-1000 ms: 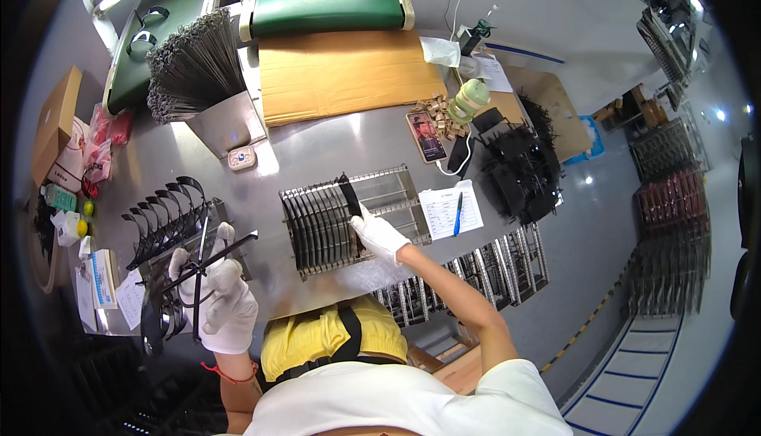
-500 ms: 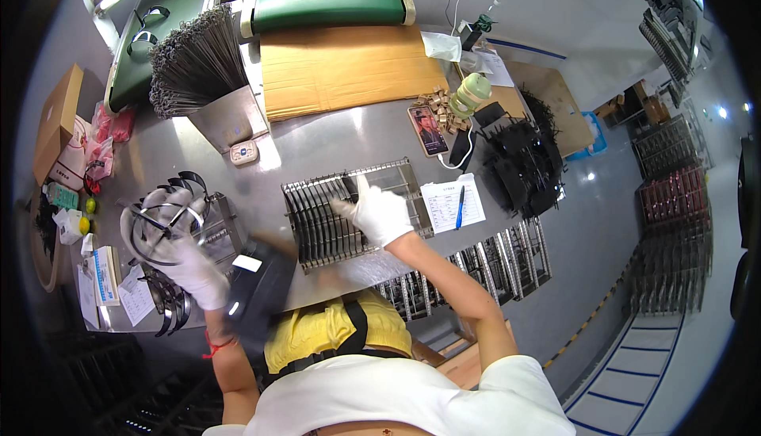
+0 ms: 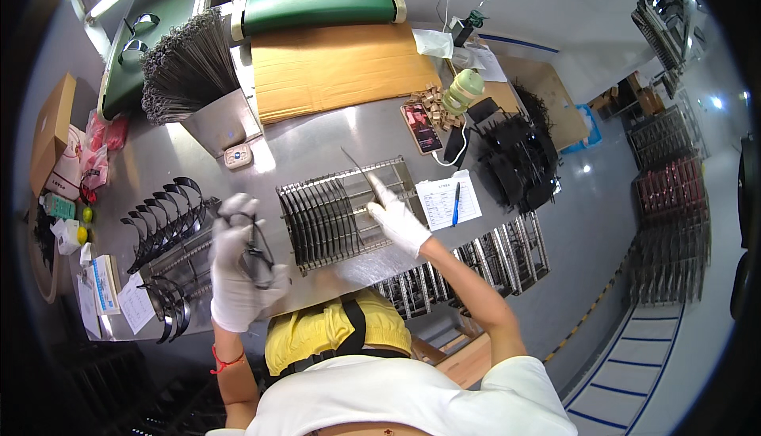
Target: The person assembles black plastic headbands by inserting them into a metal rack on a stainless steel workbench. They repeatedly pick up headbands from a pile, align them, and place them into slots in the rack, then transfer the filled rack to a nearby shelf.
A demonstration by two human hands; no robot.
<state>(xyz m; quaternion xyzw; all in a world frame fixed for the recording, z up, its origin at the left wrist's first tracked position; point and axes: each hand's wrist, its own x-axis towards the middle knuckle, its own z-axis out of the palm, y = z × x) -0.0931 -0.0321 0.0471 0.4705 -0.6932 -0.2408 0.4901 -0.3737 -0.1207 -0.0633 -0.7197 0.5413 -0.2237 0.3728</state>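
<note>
My left hand (image 3: 238, 269), in a white glove, is closed around a black eyeglass frame (image 3: 258, 250) in front of the table's near edge. Fingers partly hide the frame. My gloved right hand (image 3: 399, 223) pinches a thin dark strip (image 3: 357, 165), seen edge-on, over the right part of a metal wire rack (image 3: 388, 168). Curved black lenses (image 3: 317, 222) stand in a close row in that rack's left part. Left of my left hand, larger curved black pieces (image 3: 162, 214) line a second metal rack (image 3: 178, 260), with more black curved pieces (image 3: 170, 305) near the table's front.
A paper form (image 3: 445, 202) with a blue pen (image 3: 456, 206) lies right of the middle rack. Behind are a phone (image 3: 421, 128), a green bottle (image 3: 463, 91) and cardboard (image 3: 333, 71). Black parts are heaped (image 3: 515, 158) at right. Metal racks (image 3: 483, 265) stand along the near right edge.
My left hand has moved right from the left rack, now with the eyeglass frame. My right hand has shifted slightly right and down. A blurred black object with a white label between them is gone.
</note>
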